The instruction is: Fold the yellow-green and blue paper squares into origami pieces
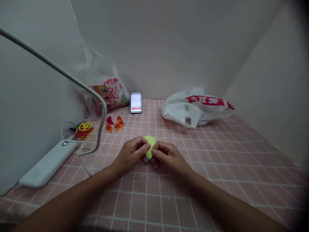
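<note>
Between my two hands, just above the checked tabletop, is a small piece of yellow paper (150, 140) with layered, folded-looking edges and a bluish patch at its lower tip. My left hand (135, 149) pinches its left side, thumb on top and fingers curled behind. On the opposite side, my right hand (166, 153) grips it with thumb and bent forefinger. A little yellow shows past the right fingers too. Both hands' lower fingers are partly hidden beneath the paper.
Several folded orange and red paper pieces (117, 126) lie back left, near red and yellow cutouts (84, 130). A phone (136, 103) stands behind, between plastic bags (116, 90). A white power strip (49, 162) and a grey bent rod (102, 106) occupy the left. Another bag (176, 111) lies right.
</note>
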The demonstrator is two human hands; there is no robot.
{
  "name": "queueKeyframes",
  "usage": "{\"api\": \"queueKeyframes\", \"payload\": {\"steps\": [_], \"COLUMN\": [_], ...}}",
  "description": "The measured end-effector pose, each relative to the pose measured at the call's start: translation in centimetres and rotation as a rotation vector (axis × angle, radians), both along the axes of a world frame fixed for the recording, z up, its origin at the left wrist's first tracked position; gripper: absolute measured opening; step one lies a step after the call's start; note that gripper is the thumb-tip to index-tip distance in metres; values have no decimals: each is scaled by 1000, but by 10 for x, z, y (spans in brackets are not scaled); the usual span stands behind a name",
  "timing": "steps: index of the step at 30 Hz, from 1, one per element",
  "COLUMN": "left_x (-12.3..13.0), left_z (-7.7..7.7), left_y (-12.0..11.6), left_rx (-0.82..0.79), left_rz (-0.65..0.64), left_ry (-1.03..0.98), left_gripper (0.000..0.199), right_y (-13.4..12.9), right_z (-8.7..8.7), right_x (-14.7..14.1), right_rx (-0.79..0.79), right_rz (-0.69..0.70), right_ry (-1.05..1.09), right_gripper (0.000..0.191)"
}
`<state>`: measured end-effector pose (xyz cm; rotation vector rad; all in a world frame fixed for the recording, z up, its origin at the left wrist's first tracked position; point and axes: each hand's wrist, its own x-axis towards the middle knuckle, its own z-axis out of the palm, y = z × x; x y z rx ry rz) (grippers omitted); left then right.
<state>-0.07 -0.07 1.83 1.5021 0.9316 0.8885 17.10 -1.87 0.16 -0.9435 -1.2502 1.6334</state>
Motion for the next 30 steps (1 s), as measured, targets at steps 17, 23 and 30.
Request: {"api": "queueKeyframes", "payload": {"steps": [17,23,30], "left_x": [2,5,5], "left_z": [-5,-2,-3], "left_y": [3,0,-1], "left_rx": [-149,-162,-180], "left_rz": [20,52,54], "left_ry": [-78,-99,-141], "left_gripper": [29,33,30], "right_y": [1,0,1], "right_z": [2,0,-6], "right_x": [-1,-3,-2], "right_rx": [47,33,29], "right_rz": [-143,-153,-145], "right_ry": [24,36,71], "right_gripper": [27,27,27]}}
